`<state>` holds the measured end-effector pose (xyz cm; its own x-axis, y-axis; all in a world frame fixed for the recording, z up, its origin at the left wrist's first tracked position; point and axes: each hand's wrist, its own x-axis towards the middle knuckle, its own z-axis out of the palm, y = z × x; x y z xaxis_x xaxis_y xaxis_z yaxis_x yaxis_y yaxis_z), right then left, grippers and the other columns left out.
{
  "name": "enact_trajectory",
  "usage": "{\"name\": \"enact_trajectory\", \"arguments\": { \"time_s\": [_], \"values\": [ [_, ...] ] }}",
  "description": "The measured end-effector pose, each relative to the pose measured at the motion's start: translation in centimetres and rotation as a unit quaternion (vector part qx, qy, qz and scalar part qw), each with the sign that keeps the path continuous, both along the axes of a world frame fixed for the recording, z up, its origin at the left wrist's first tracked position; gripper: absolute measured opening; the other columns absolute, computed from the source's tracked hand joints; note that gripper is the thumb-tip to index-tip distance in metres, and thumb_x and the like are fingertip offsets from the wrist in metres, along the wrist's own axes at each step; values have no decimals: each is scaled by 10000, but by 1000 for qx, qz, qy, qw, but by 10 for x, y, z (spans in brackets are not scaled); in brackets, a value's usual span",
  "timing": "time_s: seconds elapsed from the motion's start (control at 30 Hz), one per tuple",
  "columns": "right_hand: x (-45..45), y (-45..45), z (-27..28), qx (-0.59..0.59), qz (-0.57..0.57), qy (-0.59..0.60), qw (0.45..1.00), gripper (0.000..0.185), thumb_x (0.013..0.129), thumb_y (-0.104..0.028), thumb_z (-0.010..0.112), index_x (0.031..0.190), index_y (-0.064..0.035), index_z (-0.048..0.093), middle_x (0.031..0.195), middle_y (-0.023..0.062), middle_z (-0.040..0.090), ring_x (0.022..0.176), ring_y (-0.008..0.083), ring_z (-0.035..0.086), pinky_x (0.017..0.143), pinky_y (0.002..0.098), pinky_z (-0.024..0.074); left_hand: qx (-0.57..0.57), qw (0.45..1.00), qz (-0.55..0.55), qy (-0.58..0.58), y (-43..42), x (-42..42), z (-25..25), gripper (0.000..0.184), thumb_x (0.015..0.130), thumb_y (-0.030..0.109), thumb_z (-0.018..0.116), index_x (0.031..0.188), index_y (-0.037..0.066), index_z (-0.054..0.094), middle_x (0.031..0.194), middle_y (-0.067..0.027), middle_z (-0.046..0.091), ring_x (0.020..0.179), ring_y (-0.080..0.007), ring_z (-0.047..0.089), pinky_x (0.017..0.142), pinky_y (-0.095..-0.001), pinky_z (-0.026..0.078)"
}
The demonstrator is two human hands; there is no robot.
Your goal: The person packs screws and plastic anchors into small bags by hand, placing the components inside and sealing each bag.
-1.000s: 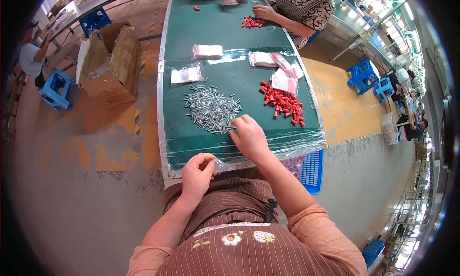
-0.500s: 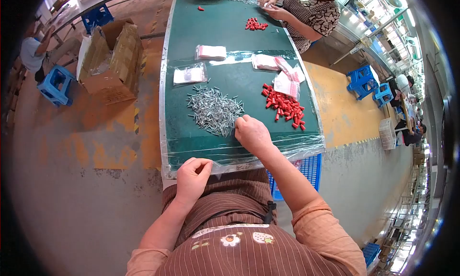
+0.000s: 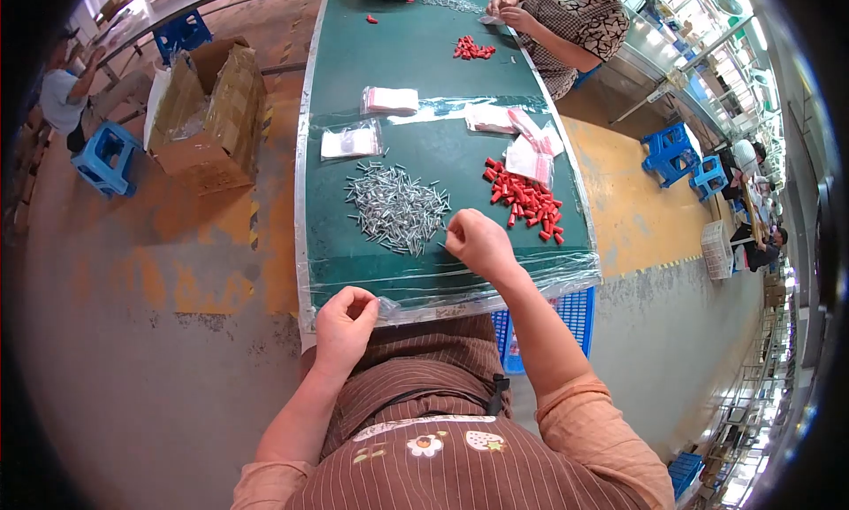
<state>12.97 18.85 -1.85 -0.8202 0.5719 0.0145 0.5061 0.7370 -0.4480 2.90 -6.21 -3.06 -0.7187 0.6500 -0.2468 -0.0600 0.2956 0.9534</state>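
A pile of small silver screws (image 3: 396, 207) lies on the green table top. Just right of it is my right hand (image 3: 480, 245), its thumb and fingers pinched together; a small metal screw (image 3: 442, 245) shows at the fingertips. By the table's near edge, my left hand (image 3: 347, 326) is closed in a pinch on what looks like a clear plastic bag (image 3: 387, 307), mostly hidden by glare and the fingers. Red plastic plugs (image 3: 526, 199) are heaped beyond my right hand, partly under small zip bags (image 3: 531, 161).
More packs of bags (image 3: 350, 142) lie behind the screws. Across the table (image 3: 354, 59), a co-worker (image 3: 566, 32) handles small items beside another red heap (image 3: 474, 48). A blue crate (image 3: 575, 320) sits below the right edge. A cardboard box (image 3: 208, 121) stands on the floor at left.
My right hand has drawn slightly right, away from the screw pile. My left hand has shifted a little left and turned. The co-worker's hands have moved slightly.
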Motion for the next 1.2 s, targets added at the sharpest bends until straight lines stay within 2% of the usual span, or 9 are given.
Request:
{"name": "enact_trajectory", "arguments": {
  "time_s": [0.07, 0.2, 0.4, 0.5, 0.63, 0.93, 1.13, 1.17, 1.2],
  "values": [
    [8, 4, -3, -11, -9, 21, 1000, 99, 806, -130, 668, 854, -52, 629, 854, 112, 634, 777, 304, 649, 703, 397, 518, 5, 1000, 8, -11, 0, -1, -2, 59, 867, 46, 689, 867, 9, 644, 752, -20, 637, 652, -70, 584, 605, -239, 461],
    [11, -1, -6, -8, 9, 5, 1000, 92, 813, -128, 665, 847, -49, 633, 833, 107, 629, 782, 292, 646, 699, 387, 514, -1, 1000, 6, -4, 4, -1, -4, 67, 867, 47, 691, 854, 5, 640, 753, -23, 628, 641, -72, 576, 589, -243, 456],
    [3, -11, -11, 40, 24, -25, 999, 88, 816, -148, 657, 838, -64, 642, 844, 108, 626, 829, 310, 639, 727, 413, 518, -6, 1000, 1, 4, 5, -4, -6, 78, 874, 51, 688, 846, 3, 633, 754, -28, 625, 636, -83, 584, 580, -248, 464],
    [2, -13, -4, 56, 41, -11, 998, 80, 809, -127, 627, 800, -48, 622, 821, 129, 616, 818, 337, 631, 716, 448, 521, 6, 1000, -1, 6, 5, -6, -5, 76, 933, 52, 637, 876, 31, 592, 729, -9, 624, 613, -59, 588, 539, -213, 475],
    [-3, -14, -5, 102, 63, -12, 993, 74, 789, -112, 625, 778, -40, 617, 818, 130, 622, 816, 326, 638, 709, 438, 533, 2, 997, 1, -82, 6, -7, 7, 54, 946, 48, 614, 911, 42, 574, 790, -18, 641, 642, -70, 614, 550, -209, 493],
    [-20, -15, 2, 148, 96, -166, 970, 105, 739, -120, 684, 820, -63, 651, 859, 134, 668, 808, 304, 688, 718, 409, 560, -7, 999, 0, -35, 12, -12, 7, 59, 919, 49, 653, 880, 23, 616, 736, -18, 643, 617, -70, 613, 548, -214, 488],
    [-19, -5, 3, 98, 88, -160, 978, 144, 758, -143, 618, 848, -36, 654, 890, 162, 665, 847, 348, 665, 762, 443, 539, -36, 998, -1, -52, 28, -20, 20, 87, 891, 77, 687, 847, 6, 664, 693, -27, 658, 598, -78, 613, 562, -240, 483],
    [-18, -5, 7, 73, 72, -150, 983, 116, 758, -109, 628, 844, -33, 644, 855, 148, 654, 812, 326, 665, 750, 418, 537, -33, 998, -7, -48, 31, -22, 19, 80, 894, 65, 681, 844, 6, 663, 699, -21, 653, 591, -74, 605, 549, -234, 481],
    [-17, -9, 15, 12, 79, -76, 994, 105, 755, -91, 637, 840, -29, 634, 851, 139, 649, 802, 312, 663, 745, 408, 536, -30, 998, -13, -45, 35, -23, 18, 74, 897, 53, 676, 841, 5, 662, 704, -16, 648, 583, -69, 597, 535, -228, 480]
  ]
}}
